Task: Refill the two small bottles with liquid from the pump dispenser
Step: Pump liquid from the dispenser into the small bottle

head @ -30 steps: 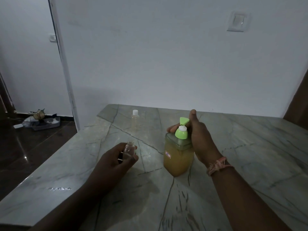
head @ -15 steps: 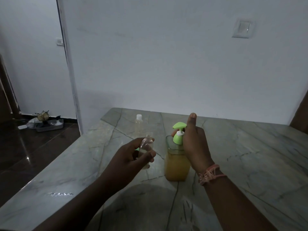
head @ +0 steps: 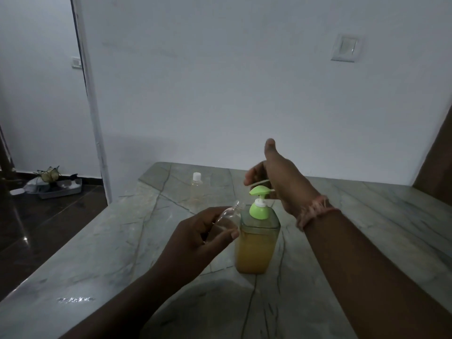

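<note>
Left grip [head: 195, 237] grasps uncapped bottle [head: 228, 216]; right grip [head: 281, 178] released above pump dispenser [head: 256, 237]; no legible label.

A single head-worn view looks forward and slightly down from the person's own position over a grey-green veined stone table [head: 367, 241], facing a plain white wall [head: 220, 94]. It sits close: both forearms enter from the bottom edge. The wide angle takes in the dark floor [head: 36, 228] and a doorway at left. No second view shares the scene.
</note>
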Motion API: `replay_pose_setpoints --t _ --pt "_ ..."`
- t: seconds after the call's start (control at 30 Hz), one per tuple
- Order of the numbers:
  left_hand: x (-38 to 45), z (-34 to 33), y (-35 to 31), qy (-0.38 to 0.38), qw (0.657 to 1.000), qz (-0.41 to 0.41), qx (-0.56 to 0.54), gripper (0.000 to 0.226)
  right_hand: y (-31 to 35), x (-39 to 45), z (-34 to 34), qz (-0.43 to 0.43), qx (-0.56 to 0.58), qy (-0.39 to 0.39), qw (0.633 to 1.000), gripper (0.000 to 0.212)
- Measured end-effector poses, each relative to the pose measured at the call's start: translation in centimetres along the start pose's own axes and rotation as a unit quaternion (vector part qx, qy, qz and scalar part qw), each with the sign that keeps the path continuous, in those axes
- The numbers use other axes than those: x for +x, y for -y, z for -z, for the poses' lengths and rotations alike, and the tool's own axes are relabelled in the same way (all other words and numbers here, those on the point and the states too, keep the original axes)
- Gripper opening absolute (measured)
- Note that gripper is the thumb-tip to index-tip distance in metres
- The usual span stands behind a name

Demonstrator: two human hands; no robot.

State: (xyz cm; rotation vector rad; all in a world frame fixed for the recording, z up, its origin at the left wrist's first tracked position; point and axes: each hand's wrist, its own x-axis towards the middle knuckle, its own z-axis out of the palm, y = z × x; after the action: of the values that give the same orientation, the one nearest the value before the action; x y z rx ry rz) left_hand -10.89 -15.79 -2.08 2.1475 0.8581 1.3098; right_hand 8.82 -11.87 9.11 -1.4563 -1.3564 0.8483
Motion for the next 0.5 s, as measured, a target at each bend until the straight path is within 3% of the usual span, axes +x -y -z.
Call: replay_pose_setpoints --t 0.23,0.5 --pt "1.3 0.3 -0.5 -0.009 1.000 -0.011 -0.001 0.032 1.5 1.2 -1.6 -0.048 -0.129 0.053 0.989 0.093" --pt "1.8 0.1 -0.2 0.003 1.000 -0.005 -0.015 0.044 1.8 1.0 -2.0 -0.053 -0.212 0.044 0.975 0.092"
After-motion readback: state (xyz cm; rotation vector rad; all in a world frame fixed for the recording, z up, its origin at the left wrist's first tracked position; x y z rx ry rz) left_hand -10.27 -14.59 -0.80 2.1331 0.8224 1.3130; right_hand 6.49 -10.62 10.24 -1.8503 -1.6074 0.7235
